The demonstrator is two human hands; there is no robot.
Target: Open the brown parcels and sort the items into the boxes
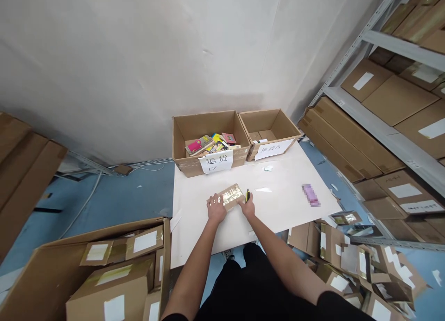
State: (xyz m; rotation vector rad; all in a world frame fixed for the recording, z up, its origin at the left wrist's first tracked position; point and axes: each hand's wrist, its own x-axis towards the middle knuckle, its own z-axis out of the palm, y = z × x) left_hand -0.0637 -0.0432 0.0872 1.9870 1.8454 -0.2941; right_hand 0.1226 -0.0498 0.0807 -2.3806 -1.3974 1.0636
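A small flat cardboard box with shiny clear tape across its top lies on the white table. My left hand grips its left end, fingers curled over the top. In my right hand is a yellow-and-black box cutter, held upright beside the box's right end. That hand also seems to touch the box's edge. Whether the blade is out is too small to tell. Scraps of paper lie just beyond the right hand.
Two open cartons with paper signs, one holding booklets and one nearly bare, stand along the table's back. A blurred purple item lies right. A large carton of parcels is at left, discarded boxes at right, below shelves.
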